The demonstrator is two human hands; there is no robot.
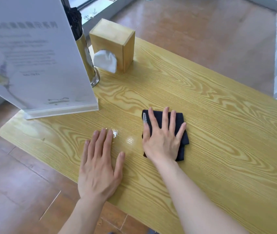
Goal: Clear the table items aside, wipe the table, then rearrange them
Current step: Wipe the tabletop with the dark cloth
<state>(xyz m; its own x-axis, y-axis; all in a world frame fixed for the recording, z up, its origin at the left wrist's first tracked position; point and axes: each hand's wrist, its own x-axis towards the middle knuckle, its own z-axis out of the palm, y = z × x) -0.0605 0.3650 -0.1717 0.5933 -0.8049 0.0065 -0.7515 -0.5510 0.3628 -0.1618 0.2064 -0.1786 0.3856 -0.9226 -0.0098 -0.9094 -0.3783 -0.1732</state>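
A folded dark navy cloth [181, 122] lies flat on the yellow wood-grain table [218, 132]. My right hand [163, 137] presses flat on the cloth with fingers spread. My left hand [100, 162] rests palm down on the bare table near the front edge, holding nothing. At the table's far left end stand a white acrylic menu sign [33, 65], a shiny metal holder with black straws [85, 53] and a wooden tissue box [114, 44] with a white tissue sticking out.
A wet glossy patch [117, 132] shines on the table just past my left fingertips. Brown tiled floor [16, 183] surrounds the table. A window frame runs along the back.
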